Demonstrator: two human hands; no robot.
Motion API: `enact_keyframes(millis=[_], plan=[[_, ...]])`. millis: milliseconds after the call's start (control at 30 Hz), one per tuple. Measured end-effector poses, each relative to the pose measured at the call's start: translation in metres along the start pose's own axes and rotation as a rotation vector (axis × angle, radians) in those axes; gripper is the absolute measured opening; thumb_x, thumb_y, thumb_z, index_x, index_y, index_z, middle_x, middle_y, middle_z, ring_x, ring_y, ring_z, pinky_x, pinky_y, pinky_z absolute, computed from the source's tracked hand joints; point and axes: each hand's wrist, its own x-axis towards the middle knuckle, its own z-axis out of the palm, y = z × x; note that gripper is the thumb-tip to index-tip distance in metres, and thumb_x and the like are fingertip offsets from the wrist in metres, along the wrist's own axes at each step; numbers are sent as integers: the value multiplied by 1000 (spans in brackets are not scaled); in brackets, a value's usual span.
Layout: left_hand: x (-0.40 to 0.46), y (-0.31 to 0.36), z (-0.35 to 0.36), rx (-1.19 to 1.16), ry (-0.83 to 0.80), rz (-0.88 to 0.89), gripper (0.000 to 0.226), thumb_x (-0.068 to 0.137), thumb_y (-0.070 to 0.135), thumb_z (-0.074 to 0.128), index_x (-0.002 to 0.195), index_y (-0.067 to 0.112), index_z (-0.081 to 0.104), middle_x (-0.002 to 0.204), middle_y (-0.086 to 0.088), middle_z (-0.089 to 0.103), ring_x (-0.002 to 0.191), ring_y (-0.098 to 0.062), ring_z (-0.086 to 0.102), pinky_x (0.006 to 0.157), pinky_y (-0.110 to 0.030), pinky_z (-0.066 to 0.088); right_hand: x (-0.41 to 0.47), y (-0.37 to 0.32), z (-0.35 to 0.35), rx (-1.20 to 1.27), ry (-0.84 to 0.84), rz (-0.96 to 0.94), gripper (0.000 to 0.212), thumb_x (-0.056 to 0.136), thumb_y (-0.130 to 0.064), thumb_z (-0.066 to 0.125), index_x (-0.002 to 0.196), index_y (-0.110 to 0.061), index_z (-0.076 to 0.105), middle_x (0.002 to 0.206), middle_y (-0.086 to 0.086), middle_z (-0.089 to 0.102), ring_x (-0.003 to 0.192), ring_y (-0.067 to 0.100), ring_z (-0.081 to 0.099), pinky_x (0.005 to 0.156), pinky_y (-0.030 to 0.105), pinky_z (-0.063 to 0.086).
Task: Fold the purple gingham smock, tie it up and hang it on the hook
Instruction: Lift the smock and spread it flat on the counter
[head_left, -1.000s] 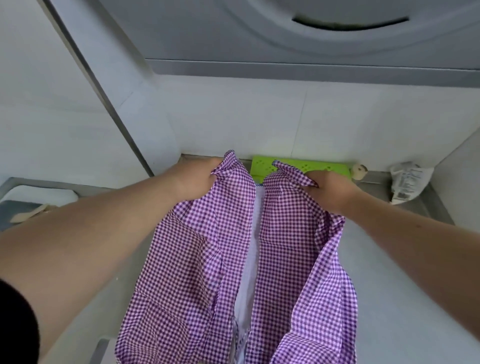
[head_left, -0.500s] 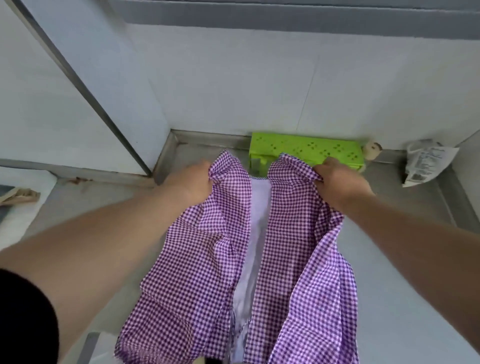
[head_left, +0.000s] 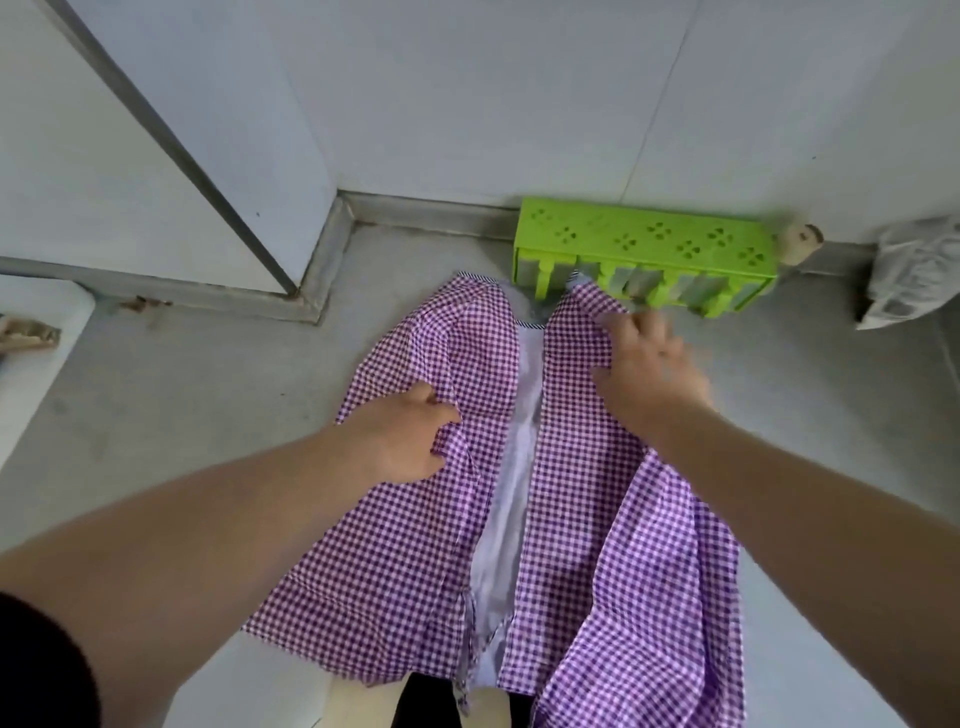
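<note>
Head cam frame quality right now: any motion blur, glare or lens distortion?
Head view: right hand smeared by motion blur, left hand sharper; purple gingham smock checks crisp mid-frame; light soft and even, no glare; wide-angle bend tilts the grey wall strip; green perforated plastic rack in focus.

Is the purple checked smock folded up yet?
Not yet. The purple gingham smock lies spread flat, its pale lining showing down the middle.

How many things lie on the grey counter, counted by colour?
Purple: 1, the gingham smock
Green: 1, the perforated rack
White: 1, the crumpled bag
Beige: 1, the small round object
Total: 4
</note>
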Motion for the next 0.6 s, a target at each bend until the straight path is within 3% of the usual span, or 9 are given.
enact_keyframes(millis=[133, 200, 300, 433, 600], plan=[[5, -4, 17, 37, 38, 52, 68, 94, 54, 62, 155, 48, 33, 159, -5, 34, 136, -29, 51, 110, -49, 50, -56, -60, 38, 64, -271, -207, 66, 97, -49, 56, 154, -36, 24, 154, 7, 35, 137, 34, 43, 105, 54, 48], [4, -3, 22, 72, 59, 85, 65, 97, 54, 58, 156, 50, 30, 167, -8, 24, 143, -34, 45, 114, -51, 47, -71, -83, 57, 52, -391, -200, 71, 98, -57, 50, 158, -36, 18, 165, 10, 20, 151, 37, 23, 115, 56, 38], [-3, -2, 29, 160, 73, 181, 60, 98, 51, 56, 154, 43, 36, 174, -6, 8, 149, -35, 37, 117, -52, 44, -76, -102, 73, 10, -436, -140, 82, 94, -70, 44, 161, -38, 10, 171, 16, -4, 156, 43, -4, 124, 60, 18], [-20, -1, 31, 287, 117, 285, 46, 97, 51, 55, 139, 31, 55, 173, -5, 14, 138, -30, 45, 106, -51, 51, -72, -112, 76, 12, -447, -77, 91, 86, -84, 38, 161, -40, 8, 171, 17, -9, 156, 45, -7, 122, 64, 17], [-32, -7, 33, 302, 205, 386, 31, 104, 36, 49, 128, 26, 68, 164, -3, 33, 125, -24, 51, 104, -47, 52, -70, -119, 78, -36, -440, -52, 100, 79, -81, 58, 157, -38, 13, 170, 18, -10, 156, 47, -5, 121, 65, 19]])
